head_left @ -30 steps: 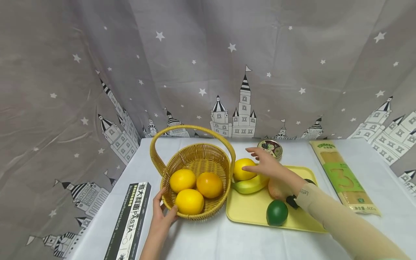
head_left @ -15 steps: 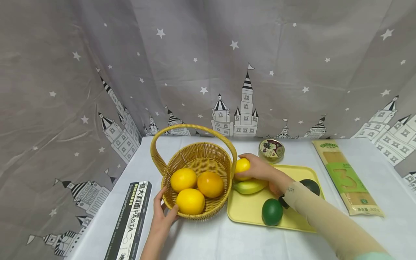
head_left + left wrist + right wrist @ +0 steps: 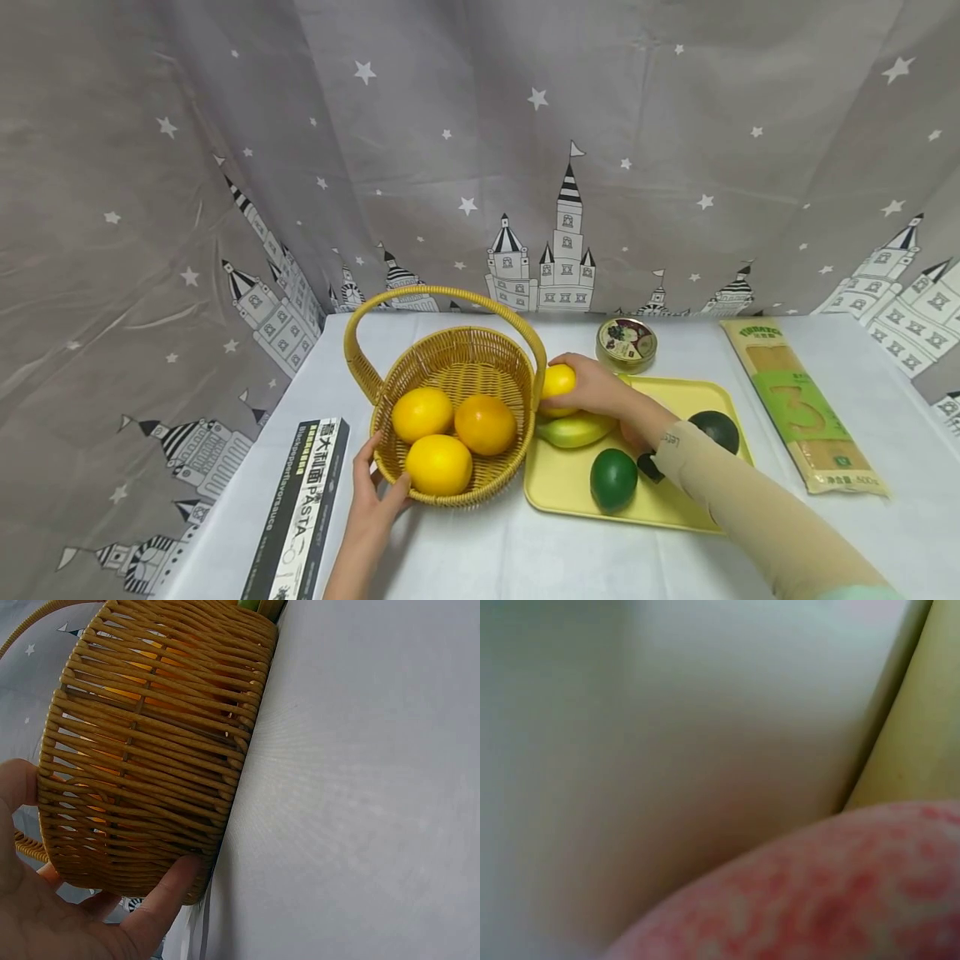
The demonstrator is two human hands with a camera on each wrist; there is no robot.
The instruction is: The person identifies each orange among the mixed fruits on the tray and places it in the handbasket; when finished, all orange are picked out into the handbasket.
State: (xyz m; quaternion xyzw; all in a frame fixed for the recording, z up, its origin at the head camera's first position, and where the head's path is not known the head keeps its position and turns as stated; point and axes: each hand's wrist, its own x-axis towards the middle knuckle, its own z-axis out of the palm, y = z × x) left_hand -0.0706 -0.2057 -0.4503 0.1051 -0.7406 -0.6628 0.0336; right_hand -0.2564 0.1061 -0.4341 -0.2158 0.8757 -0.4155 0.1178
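My left hand (image 3: pixel 378 492) grips the near left side of a wicker basket (image 3: pixel 480 383), thumb and fingers spread round its wall. In the left wrist view the same hand (image 3: pixel 90 915) holds the woven side from below. Inside lie two yellow lemons (image 3: pixel 438 465) and an orange-yellow fruit (image 3: pixel 485 426). My right hand (image 3: pixel 596 389) curls round another yellow lemon (image 3: pixel 557 385) at the back left of the yellow tray (image 3: pixel 555 496), beside the basket's handle. In front of that lemon lies a banana (image 3: pixel 576 430). The right wrist view is blurred, showing a red-mottled rounded surface (image 3: pixel 817 900).
On the tray sit a green avocado (image 3: pixel 613 480) and a darker one (image 3: pixel 716 431), partly behind the forearm. A round tin (image 3: pixel 627 343) stands behind the tray. A pasta pack (image 3: pixel 802 408) lies to the right, a black-and-white pasta box (image 3: pixel 296 508) to the left.
My right hand has come down and left onto the lemon, closing round it. The green avocado has shifted left on the tray. My left hand stays on the basket.
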